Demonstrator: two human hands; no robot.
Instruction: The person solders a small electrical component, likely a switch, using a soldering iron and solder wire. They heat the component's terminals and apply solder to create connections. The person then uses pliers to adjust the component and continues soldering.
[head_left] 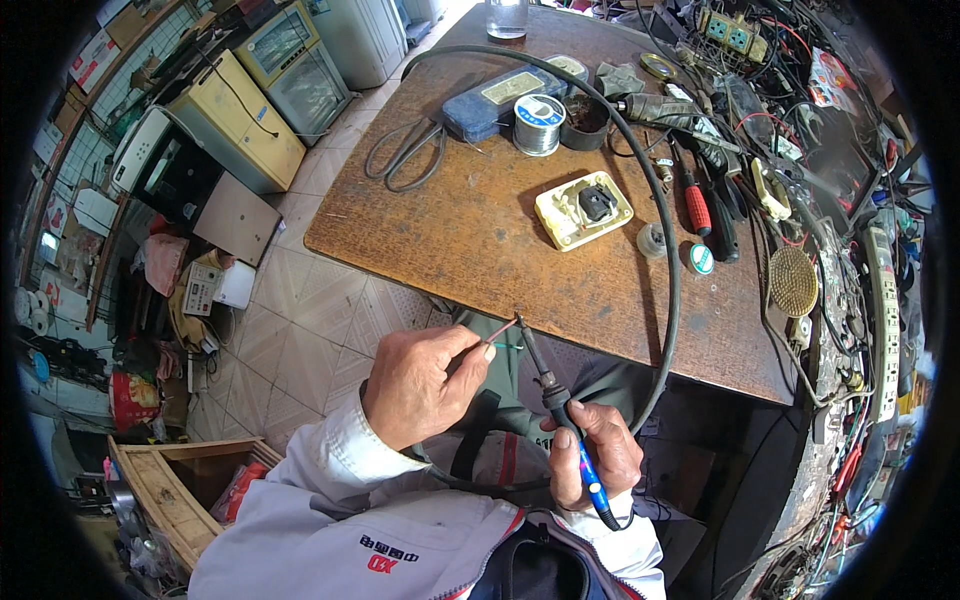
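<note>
My left hand (420, 385) pinches thin red and green wires (503, 333) between thumb and fingers, just off the table's front edge. In my right hand (598, 455) is a soldering iron (558, 400) with a blue and black handle, tilted up and to the left. Its tip meets or nearly meets the end of the red wire; I cannot tell which. A thick black cable (668, 290) arcs over the tabletop and down to my lap. Beyond the hands lies an opened cream plastic housing (560, 232) with a black part in it.
On the wooden table (430, 235) are scissors (405, 160), a blue case (480, 112), a solder spool (538, 128), a dark round tin (584, 136), a small jar (652, 241), a lid (701, 259) and a red-handled screwdriver (697, 205). Tangled cables and a power strip (885, 330) crowd the right.
</note>
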